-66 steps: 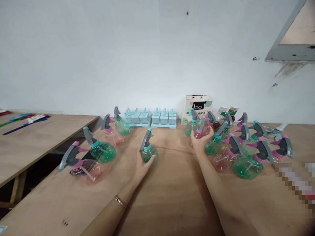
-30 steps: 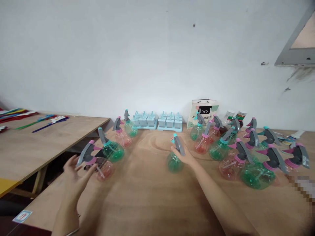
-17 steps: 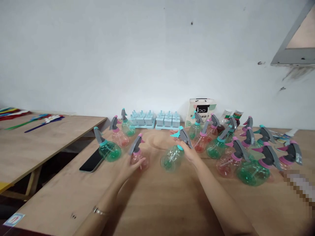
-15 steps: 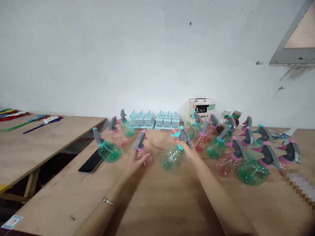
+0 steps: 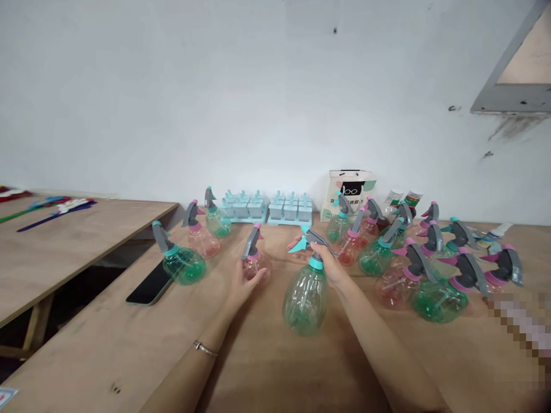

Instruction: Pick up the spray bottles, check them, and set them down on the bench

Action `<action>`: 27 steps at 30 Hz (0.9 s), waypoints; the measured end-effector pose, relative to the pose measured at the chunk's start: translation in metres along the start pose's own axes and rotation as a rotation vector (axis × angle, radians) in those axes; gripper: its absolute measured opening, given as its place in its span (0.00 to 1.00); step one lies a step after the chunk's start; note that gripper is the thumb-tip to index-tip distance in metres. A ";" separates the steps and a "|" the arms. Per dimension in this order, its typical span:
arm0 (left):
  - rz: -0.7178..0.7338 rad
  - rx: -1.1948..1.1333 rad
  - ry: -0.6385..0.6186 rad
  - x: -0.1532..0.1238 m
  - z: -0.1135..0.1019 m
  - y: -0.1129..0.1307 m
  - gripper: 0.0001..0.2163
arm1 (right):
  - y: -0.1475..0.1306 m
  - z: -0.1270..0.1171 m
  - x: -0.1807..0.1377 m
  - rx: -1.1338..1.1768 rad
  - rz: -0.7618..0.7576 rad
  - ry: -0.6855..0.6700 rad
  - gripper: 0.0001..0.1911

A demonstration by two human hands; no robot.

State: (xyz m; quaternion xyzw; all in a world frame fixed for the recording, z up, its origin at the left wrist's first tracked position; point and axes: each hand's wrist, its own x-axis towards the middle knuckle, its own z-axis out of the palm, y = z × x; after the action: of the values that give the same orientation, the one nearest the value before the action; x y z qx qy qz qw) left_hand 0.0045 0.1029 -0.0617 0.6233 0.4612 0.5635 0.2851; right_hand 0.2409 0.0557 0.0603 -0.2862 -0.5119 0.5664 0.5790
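My right hand [image 5: 325, 261] is closed round the grey head of a clear green spray bottle [image 5: 305, 304] with a turquoise collar and trigger. That bottle hangs nearly upright in front of me. My left hand [image 5: 245, 284] wraps the side of a pink spray bottle [image 5: 260, 265] with a grey head, which stands on the table. To the left of it are a green spray bottle [image 5: 186, 265], a pink spray bottle [image 5: 204, 240] and, farther back, another green spray bottle [image 5: 218, 222]. Some fingers of both hands are hidden behind the bottles.
Several pink and green spray bottles [image 5: 441, 298] crowd the right side of the wooden table [image 5: 258, 367]. Light-blue ice-pop moulds [image 5: 290, 212] and a paper bag [image 5: 336, 206] stand by the wall. A phone [image 5: 148, 287] lies left. Beyond a gap, another table [image 5: 86, 241] holds coloured strips.
My right hand has swung the green spray bottle from a tilt to nearly upright and brought it closer. My left hand stays on the pink spray bottle. The view has shifted slightly.
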 end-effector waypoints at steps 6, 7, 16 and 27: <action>0.057 0.045 -0.012 0.002 -0.002 0.007 0.30 | 0.001 -0.003 0.001 0.007 -0.045 -0.070 0.26; 0.056 0.046 -0.007 0.002 -0.002 0.007 0.30 | 0.000 -0.002 0.000 -0.010 -0.046 -0.060 0.26; 0.020 -0.038 -0.034 0.003 -0.001 -0.004 0.29 | -0.004 0.007 -0.002 -0.046 -0.039 0.069 0.24; 0.048 -0.013 -0.013 0.003 0.000 -0.004 0.28 | -0.005 0.003 0.002 0.068 0.059 0.017 0.22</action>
State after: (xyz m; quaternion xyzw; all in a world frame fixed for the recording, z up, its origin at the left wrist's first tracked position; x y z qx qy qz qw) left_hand 0.0031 0.1069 -0.0638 0.6360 0.4406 0.5692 0.2783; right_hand 0.2399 0.0560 0.0664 -0.2863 -0.4786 0.5979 0.5757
